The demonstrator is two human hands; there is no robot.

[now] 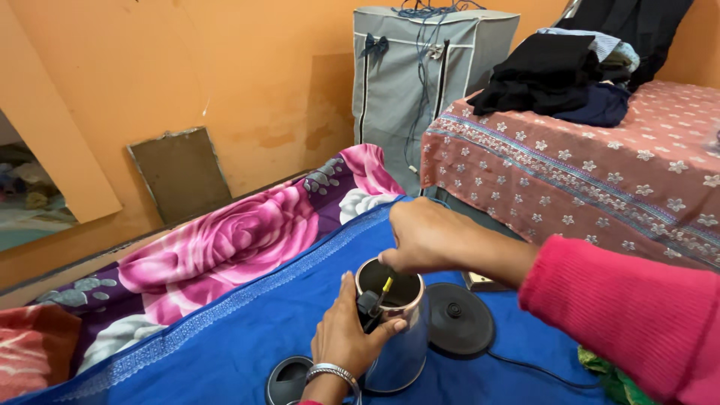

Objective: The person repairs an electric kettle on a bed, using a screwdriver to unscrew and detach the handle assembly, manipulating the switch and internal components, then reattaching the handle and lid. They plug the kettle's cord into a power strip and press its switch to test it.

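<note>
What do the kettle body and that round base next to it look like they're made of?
The kettle body looks like polished stainless steel: silvery, with a mirror-like sheen that picks up the blue cloth. The round base looks like matte black plastic, dull and even, with a moulded centre connector. The left hand steadies the kettle.

Blue cloth (247, 330) spread flat; rose-patterned blanket (225, 240) bunched along its far edge. Grey fabric wardrobe (420, 75) upright against orange wall (187, 67), cables draped on top. Pink floral-covered bed (600, 172) to the right, dark folded clothes (555, 75) stacked on it. Brown board (180, 176) leaning on wall.
</note>
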